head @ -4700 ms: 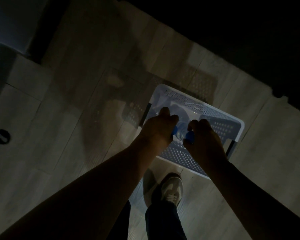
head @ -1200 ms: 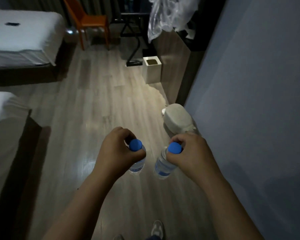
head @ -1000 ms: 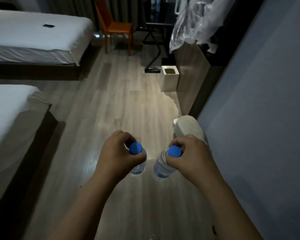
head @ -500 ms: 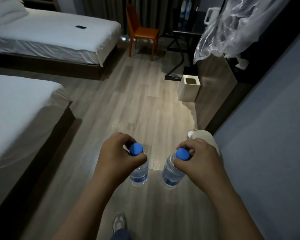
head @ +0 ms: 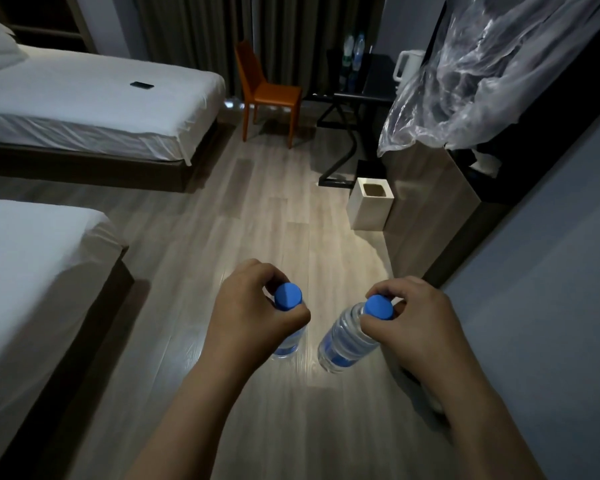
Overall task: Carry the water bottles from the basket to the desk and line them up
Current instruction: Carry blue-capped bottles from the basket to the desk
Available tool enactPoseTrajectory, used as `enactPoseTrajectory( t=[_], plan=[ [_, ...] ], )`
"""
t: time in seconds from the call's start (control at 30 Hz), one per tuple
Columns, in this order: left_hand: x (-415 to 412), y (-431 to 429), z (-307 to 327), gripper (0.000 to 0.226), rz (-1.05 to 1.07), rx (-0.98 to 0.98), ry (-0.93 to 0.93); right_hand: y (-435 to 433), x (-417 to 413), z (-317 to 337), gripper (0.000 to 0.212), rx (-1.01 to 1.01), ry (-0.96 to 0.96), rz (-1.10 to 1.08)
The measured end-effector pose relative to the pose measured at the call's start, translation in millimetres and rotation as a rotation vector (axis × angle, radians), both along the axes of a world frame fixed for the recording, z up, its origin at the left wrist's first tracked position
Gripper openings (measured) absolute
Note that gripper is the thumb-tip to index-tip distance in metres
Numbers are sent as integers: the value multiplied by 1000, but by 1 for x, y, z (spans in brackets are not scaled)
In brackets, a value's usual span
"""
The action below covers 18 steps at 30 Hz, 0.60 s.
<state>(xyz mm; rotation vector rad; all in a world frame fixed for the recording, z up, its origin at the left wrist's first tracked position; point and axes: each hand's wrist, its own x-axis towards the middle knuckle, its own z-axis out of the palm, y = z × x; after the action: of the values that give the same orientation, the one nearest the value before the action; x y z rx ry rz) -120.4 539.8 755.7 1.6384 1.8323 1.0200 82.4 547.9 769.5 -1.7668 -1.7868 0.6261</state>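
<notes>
Dim bedroom, wood-look floor (head: 257, 220) with a lit patch right under and ahead of the hands. The left hand (head: 253, 313) grips the left bottle (head: 289, 342) by the neck, fingers curled round just under its blue cap (head: 287, 296), and the bottle hangs pretty much straight down. The right hand (head: 416, 323) pinches the right bottle (head: 347, 341) at the top the same way, but this one tilts, bottom swung in toward the left bottle. The two are near each other but not touching, and the hands are apart, both out over the floor.

Well ahead of the hands and a bit to the right is the dark desk (head: 368, 95), with the far bottles (head: 354, 53) standing on it and a white kettle (head: 407, 65) just beside them. An orange chair (head: 267, 91) sits left of the desk. Closer in, ahead of the right hand, a square bin (head: 371, 207) stands against a wooden cabinet (head: 426, 202) with crumpled clear plastic (head: 482, 71) draped over the top. Two white beds are off to the left of the left hand, the near bed (head: 32, 271) and the far bed (head: 84, 105), which has a small dark flat thing (head: 142, 85) lying on it. A plain wall (head: 551, 271) runs along right of the right hand.
</notes>
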Motion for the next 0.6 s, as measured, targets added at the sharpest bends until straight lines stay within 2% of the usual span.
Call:
enactPoseTrajectory(
  t=[0.3,0.6],
  plan=[
    [-23,104,3,22,15,-8,-10,105,-23,4,21,-21,51,12],
    [-15,232,9,23,76,14,32,249,-20,13,20,6,39,116]
  ],
)
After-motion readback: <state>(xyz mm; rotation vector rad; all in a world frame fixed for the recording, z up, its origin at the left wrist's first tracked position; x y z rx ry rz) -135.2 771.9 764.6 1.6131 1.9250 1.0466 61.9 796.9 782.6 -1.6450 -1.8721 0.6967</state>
